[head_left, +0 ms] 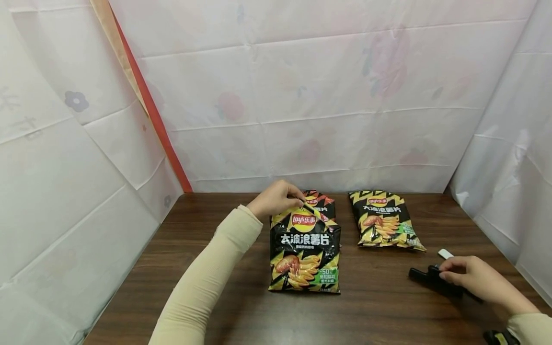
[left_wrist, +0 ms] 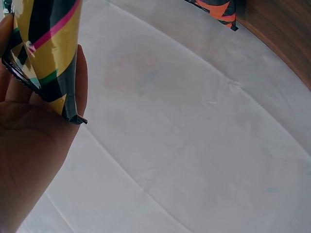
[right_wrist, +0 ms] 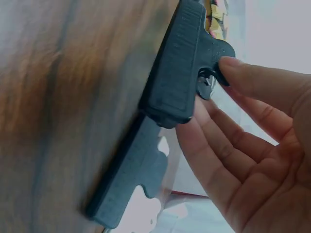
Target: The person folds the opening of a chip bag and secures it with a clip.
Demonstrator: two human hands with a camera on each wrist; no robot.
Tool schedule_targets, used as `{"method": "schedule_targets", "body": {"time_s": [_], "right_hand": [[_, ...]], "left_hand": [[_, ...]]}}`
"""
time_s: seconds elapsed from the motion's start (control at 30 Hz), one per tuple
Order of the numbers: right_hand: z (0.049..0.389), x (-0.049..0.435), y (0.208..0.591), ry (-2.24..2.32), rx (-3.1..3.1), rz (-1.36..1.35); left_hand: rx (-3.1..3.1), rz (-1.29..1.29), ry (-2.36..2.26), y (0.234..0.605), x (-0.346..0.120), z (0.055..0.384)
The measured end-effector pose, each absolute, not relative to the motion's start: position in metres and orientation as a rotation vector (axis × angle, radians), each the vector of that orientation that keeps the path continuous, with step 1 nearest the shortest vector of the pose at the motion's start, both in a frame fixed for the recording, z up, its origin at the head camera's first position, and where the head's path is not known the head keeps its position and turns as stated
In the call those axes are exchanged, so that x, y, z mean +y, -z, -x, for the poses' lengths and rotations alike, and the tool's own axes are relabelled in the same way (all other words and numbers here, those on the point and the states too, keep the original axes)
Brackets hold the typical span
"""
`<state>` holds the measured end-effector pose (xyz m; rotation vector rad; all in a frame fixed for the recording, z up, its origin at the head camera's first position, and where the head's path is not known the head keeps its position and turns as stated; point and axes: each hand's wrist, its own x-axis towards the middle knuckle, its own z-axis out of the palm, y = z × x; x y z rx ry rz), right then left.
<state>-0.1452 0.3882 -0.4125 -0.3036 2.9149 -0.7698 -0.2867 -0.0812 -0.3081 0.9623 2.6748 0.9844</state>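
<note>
My left hand (head_left: 277, 197) grips the folded-down top of a black and yellow Lay's chip bag (head_left: 304, 261), which stands upright with its front toward me. In the left wrist view, fingers curl round the bag's gathered corner. On the right, my right hand (head_left: 480, 280) pinches a black bag clip (right_wrist: 177, 63) between thumb and fingers, low over the table. Beneath it in the right wrist view lies a second black clip (right_wrist: 124, 172), with a white clip-like piece (right_wrist: 138, 213) beside it.
A red and black chip bag (head_left: 326, 203) is partly hidden behind the held bag. Another black and yellow chip bag (head_left: 384, 223) lies at the back right of the brown wooden table (head_left: 371, 306). White patterned sheets (head_left: 302, 96) hang at the back and sides.
</note>
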Motion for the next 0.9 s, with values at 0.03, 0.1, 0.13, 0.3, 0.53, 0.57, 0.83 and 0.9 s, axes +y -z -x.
{"method": "schedule_targets", "body": {"time_s": [0.03,0.1,0.13,0.3,0.53,0.57,0.83,0.9], "right_hand": [[0.146,0.388,0.412,0.792,2.917,0.318],[0.147,0.387,0.41,0.835,2.912,0.354],[0.147,0.386,0.408,0.849,2.912,0.373],[0.15,0.379,0.404,0.864,2.95,0.413],[0.154,0.373,0.396,0.835,2.911,0.304],[0.155,0.372,0.396,0.828,2.902,0.287],[0.159,0.362,0.386,0.893,2.848,0.274],[0.16,0.358,0.382,0.906,2.843,0.279]], "left_hand": [[2.674,-0.962,-0.986,0.308,-0.081,0.287],[2.678,-0.967,-0.981,0.308,-0.081,0.287],[2.681,-0.968,-0.978,0.308,-0.081,0.288],[2.697,-0.977,-0.967,0.308,-0.081,0.288],[2.689,-0.989,-0.977,0.309,-0.08,0.288],[2.687,-0.987,-0.98,0.309,-0.08,0.288],[2.695,-0.99,-0.977,0.31,-0.08,0.289],[2.695,-0.991,-0.975,0.311,-0.08,0.289]]}}
